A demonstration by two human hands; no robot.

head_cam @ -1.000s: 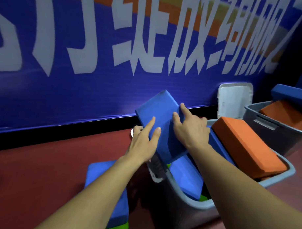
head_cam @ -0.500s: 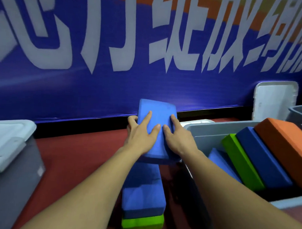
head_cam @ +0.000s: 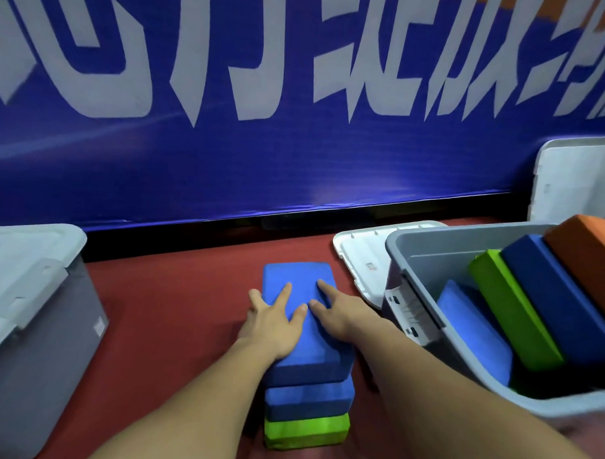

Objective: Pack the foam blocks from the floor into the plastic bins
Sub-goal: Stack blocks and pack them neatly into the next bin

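1. Well left of the floor stack stood a closed grey bin (head_cam: 33, 323), its white lid clipped on. I judged it packed or set aside.
2. The left hand (head_cam: 273, 324) lay flat on the stack's top blue foam block (head_cam: 294, 273). Its fingers were spread and its thumb hung over the left edge, likely to square the block up.
3. Under that block sat a second blue block (head_cam: 309, 401) and a green block (head_cam: 306, 430), all on the red floor (head_cam: 175, 310) and none yet packed.
4. The right hand (head_cam: 336, 313) pressed the same top block, fingers straight. It lay close beside the left hand and neither gripped.
5. Just right of the stack a loose white lid (head_cam: 358, 255) lay flat. Beyond it the open grey bin (head_cam: 431, 244) held a light blue block (head_cam: 472, 335), a lime block (head_cam: 511, 312), a navy block (head_cam: 559, 296) and an orange block (head_cam: 588, 253). They leaned on edge, probably to save room.
6. Half a second earlier both hands held the top block raised and tilted above the stack. A second earlier it was over the open bin. By this moment it lay flat on the stack.
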